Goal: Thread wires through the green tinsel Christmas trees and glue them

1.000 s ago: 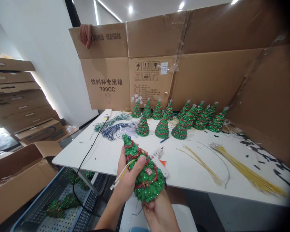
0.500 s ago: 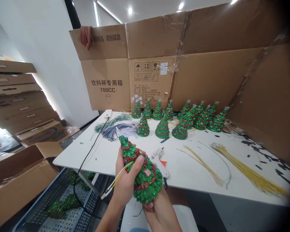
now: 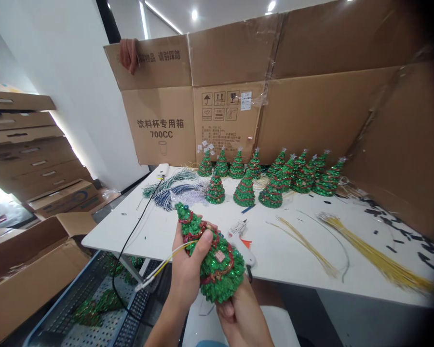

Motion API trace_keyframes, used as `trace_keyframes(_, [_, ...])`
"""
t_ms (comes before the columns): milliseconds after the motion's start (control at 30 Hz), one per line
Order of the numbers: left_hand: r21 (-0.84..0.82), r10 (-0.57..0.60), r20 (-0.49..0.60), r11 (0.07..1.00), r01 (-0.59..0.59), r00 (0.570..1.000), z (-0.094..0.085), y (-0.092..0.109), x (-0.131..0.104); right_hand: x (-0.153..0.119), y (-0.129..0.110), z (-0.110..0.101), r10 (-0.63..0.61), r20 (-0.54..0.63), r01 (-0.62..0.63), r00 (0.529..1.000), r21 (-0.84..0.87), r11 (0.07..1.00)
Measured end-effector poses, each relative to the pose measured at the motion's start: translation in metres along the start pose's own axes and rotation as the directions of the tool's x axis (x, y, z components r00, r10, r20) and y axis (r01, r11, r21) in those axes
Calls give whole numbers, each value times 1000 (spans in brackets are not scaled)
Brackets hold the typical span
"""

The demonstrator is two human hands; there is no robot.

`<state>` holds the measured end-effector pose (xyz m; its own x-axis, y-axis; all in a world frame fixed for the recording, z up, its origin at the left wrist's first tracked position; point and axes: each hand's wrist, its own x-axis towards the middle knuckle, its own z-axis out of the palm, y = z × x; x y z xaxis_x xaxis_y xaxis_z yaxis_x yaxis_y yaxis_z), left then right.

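A small green glittery Christmas tree (image 3: 222,274) with red garlands and a pink square ornament lies tilted in my hands, its tip toward the upper left. My left hand (image 3: 188,262) wraps its left side, thumb pressed across the front. From beneath that thumb, a white and yellow wire pair (image 3: 159,269) runs down left to a small white connector end. My right hand (image 3: 229,308) is at the underside of the base, fingers curled; the tree partly hides them. Just behind the tree, a white hot glue gun (image 3: 244,250) rests on the white table (image 3: 144,241).
Several finished-looking trees (image 3: 244,193) stand along the back, before a cardboard wall (image 3: 311,111). Bundles of green and blue wires (image 3: 177,190) lie left, yellow wires (image 3: 372,250) right. A black cable (image 3: 133,224) hangs over the table edge above a blue crate (image 3: 117,318) holding more trees.
The wire pair has swung up and to the left, so its connector end sits farther from my left wrist. Both hands keep their hold, and the tree has hardly shifted.
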<state>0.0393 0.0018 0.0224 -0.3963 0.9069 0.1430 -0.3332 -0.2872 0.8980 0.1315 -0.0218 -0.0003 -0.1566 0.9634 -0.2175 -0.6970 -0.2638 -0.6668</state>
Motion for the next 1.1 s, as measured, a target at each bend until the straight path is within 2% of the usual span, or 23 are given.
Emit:
trace_keyframes(100, [-2,8,-19,1000,-8,1000,-5,1,3,0,5,-2,45,1,-45,999,-13,999])
trace_keyframes(267, [8,-7,-18,1000,7,1000,-9,0,6,1,11,1,16,-18,-17,1000,-44,999])
trace_keyframes(400, [17,12,-36,1000,-11,999,-5,2,2,2,11,3,-30,-20,29,999,-66,997])
trace_keyframes(567, [8,28,-22,1000,-28,999,2,6,-5,4,9,5,-78,-42,79,996,28,997])
trace_keyframes(733, [6,38,-36,999,-38,999,4,6,-6,2,4,12,-106,-56,107,993,19,994])
trace_keyframes(900, [-36,-1,-52,999,-1,999,4,6,-7,0,1,15,-157,-36,157,987,-4,988])
trace_keyframes(1100, [-11,30,-42,999,-30,999,4,4,-7,-1,-7,16,-112,-24,112,993,22,993])
